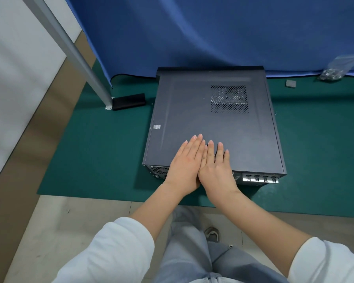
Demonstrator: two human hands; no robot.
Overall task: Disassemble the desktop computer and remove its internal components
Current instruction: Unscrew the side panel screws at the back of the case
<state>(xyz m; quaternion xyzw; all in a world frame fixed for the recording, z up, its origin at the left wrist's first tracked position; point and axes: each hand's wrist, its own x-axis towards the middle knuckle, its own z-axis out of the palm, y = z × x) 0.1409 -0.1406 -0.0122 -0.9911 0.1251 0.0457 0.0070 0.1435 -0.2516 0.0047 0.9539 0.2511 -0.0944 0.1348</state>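
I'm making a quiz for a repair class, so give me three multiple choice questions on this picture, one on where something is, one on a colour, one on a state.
1. Where is the plastic bag of screws?
A. far right of the mat
B. on the case
C. by the metal post

2. What colour is the mat?
A. red
B. green
C. grey

3. How is the computer case?
A. panel off
B. upright
C. on its side, panel on

Answers: 1 A, it lies at the far right by the blue curtain. 2 B, green shows all round the case. 3 C, left hand and right hand lie flat on its closed side panel.
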